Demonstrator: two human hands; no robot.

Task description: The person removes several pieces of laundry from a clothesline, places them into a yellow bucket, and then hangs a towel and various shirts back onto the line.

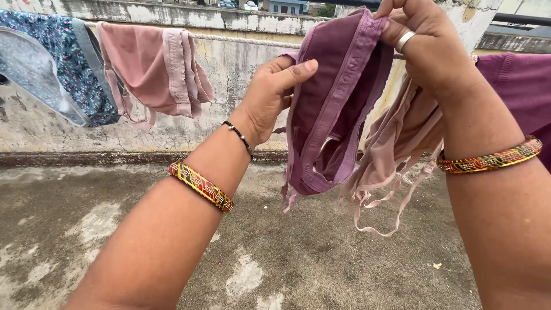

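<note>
A purple undergarment hangs between my two hands in front of a rope clothesline. My left hand grips its left edge with thumb and fingers. Higher up, my right hand, wearing a silver ring, pinches the garment's top edge. A pale pink garment with loose straps dangles below my right hand, draped against my wrist; whether the hand also holds it is hidden. Both wrists carry colourful bangles.
On the line to the left hang a pink garment and a blue floral garment. A purple cloth hangs at the right. Behind stands a weathered parapet wall; below is a stained concrete rooftop floor.
</note>
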